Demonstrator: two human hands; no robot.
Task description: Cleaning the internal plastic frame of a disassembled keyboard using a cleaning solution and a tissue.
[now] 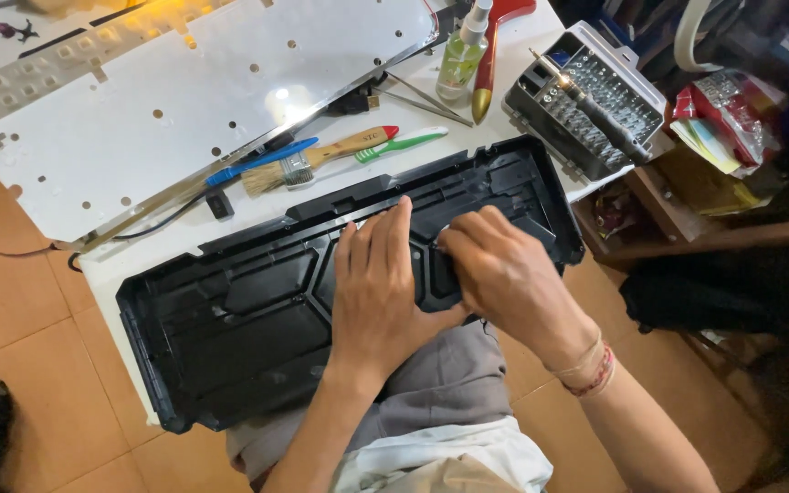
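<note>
Fingers of left hand (pixel 378 290) flat on black keyboard shell (pixel 230 319), right hand (pixel 502 274) pinching beside

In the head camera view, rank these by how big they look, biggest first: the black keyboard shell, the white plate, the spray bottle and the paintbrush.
1. white plate and black keyboard shell: similar, the shell is nearer, so unranked
2. paintbrush
3. spray bottle

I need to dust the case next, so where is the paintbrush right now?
In the head view the paintbrush lies on the white table, just beyond the black keyboard case, between a blue tool and a green-handled tool.
</note>
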